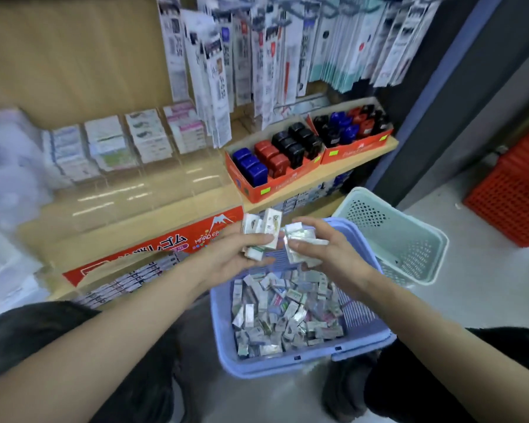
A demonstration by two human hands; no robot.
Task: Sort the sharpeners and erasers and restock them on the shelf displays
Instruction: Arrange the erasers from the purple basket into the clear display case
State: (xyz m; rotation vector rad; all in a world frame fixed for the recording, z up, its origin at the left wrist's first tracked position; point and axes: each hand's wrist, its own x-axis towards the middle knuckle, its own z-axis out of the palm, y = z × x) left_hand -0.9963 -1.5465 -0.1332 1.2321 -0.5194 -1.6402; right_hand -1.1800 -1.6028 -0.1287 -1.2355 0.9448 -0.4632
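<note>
Small white wrapped erasers (261, 232): left hand (235, 257) grips one bunch, right hand (330, 257) another, over purple basket (223, 331) far edge.

To your right a red perforated plastic crate (513, 190) sits on the grey floor (486, 285). Above you hang long white carded stationery packs (257, 56).

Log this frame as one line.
phase: sorting | left hand: grips eraser stack | right hand: grips eraser bundle | purple basket: loose erasers piled inside, below hands
</note>
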